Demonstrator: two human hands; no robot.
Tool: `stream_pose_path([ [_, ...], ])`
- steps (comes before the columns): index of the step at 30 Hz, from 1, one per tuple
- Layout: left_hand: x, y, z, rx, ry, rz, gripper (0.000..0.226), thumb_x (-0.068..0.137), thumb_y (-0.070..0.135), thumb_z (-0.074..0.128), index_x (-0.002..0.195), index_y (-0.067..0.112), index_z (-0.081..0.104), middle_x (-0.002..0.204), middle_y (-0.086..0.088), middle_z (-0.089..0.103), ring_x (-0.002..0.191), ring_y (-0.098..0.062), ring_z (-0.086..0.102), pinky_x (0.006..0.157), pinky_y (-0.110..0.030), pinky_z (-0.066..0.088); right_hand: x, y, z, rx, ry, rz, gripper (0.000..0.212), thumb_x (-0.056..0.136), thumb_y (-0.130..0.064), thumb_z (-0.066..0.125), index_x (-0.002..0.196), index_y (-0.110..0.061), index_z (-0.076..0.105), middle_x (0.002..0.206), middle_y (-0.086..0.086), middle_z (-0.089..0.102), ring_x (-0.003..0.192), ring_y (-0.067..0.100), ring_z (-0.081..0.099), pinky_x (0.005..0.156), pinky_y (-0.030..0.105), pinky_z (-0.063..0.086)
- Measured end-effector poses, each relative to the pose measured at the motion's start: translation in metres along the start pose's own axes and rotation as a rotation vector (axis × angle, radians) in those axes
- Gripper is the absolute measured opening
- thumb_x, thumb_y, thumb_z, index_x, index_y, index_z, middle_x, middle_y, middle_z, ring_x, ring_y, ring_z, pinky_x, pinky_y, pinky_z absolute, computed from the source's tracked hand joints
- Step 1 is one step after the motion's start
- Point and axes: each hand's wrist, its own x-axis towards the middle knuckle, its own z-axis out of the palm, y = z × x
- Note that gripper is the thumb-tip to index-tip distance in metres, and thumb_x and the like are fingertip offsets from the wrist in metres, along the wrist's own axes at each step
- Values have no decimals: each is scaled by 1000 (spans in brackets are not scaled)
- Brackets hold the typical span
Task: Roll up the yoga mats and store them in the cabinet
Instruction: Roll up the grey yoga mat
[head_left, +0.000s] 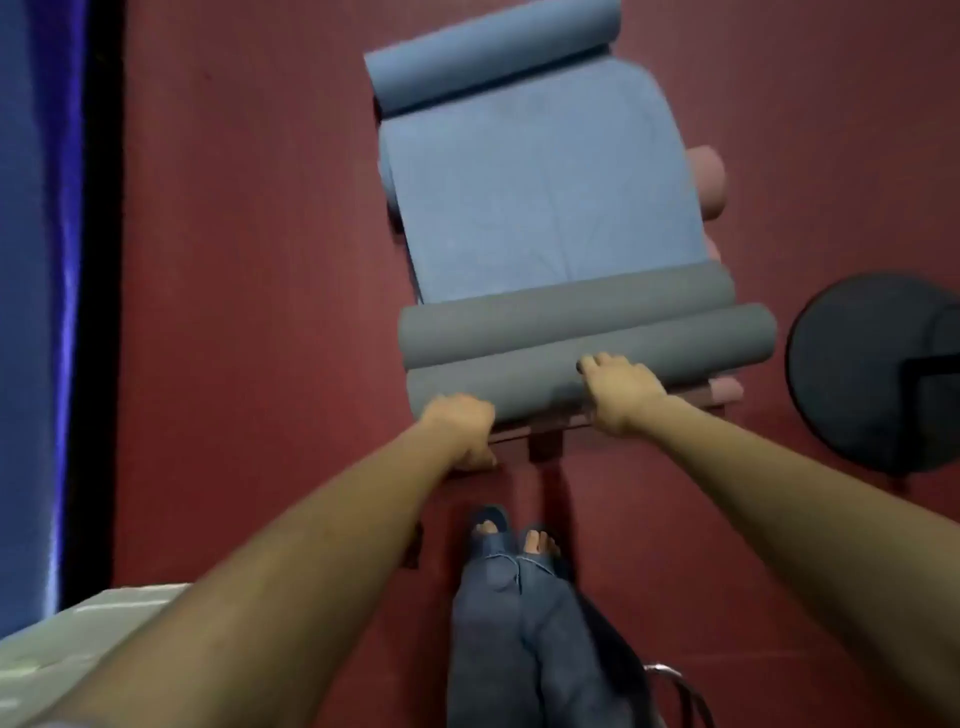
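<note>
Looking straight down, the head camera shows a dark red floor (260, 260) with both bare arms reaching toward 12 o'clock. The left hand (460, 426) sits at the near left end of a rolled grey mat (649, 353), fingers curled down over the near edge of the roll; whether they close fully round it cannot be told. The right hand (621, 387) rests on top of the same roll, toward its middle, fingers bent over the curve and pressing on it. A second grey roll (545, 317) lies touching the first on its 12 o'clock side. Beyond that, a blue mat (540, 197) lies partly unrolled, its rolled portion (488, 52) at the far end. Pink rolled mats (709, 179) show at 3 o'clock of the blue mat, mostly covered by it. A low dark frame (545, 441) shows under the near grey roll. A round dark object (857, 374) sits at 3 o'clock of the grey rolls. Feet in blue sandals (488, 530) stand at 6 o'clock of the hands.
</note>
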Motion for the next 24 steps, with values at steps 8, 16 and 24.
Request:
stream_pose_path([
  [8, 133, -25, 69, -146, 413, -25, 88, 75, 61, 78, 142, 11, 49, 145, -12, 47, 141, -32, 36, 117, -44, 32, 112, 67, 93, -265, 81, 49, 123, 76, -41, 78, 161, -15, -7, 146, 16, 40, 130, 36, 40, 104, 44, 38],
  [16, 153, -12, 137, 13, 63, 68, 122, 63, 69, 79, 160, 26, 20, 161, -3, 35, 150, -26, 29, 120, -61, 20, 104, 68, 152, -279, -17, -14, 98, 44, -61, 91, 114, -15, 41, 115, 10, 60, 110, 33, 57, 93, 41, 42],
  [24, 140, -2, 185, -112, 229, 95, 49, 77, 47, 80, 115, 25, 58, 117, -7, 68, 108, -33, 64, 76, -34, 43, 63, 84, 176, -186, -54, -121, 63, 71, -50, 82, 119, -19, 57, 113, 10, 68, 105, 35, 65, 75, 34, 48],
])
